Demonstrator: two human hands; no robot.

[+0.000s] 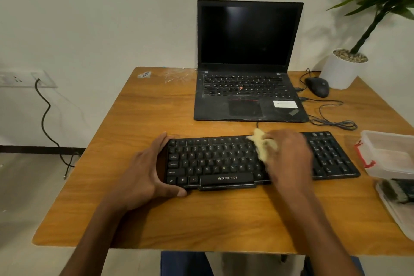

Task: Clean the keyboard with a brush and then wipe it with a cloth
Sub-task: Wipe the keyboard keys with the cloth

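Under right hand (289,154): cloth (263,147) on keyboard (215,163).

An office-like desk corner: a laptop (248,63), wired mouse (317,86) and keyboard (224,161) share a wooden tabletop (156,219) beside a potted plant (349,60).

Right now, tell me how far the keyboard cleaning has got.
Brushing looks finished: the brush lies at the table's right edge. Wiping is in hand: the right hand presses the cloth on the keyboard, steadied by the left hand. The rest remains to wipe.
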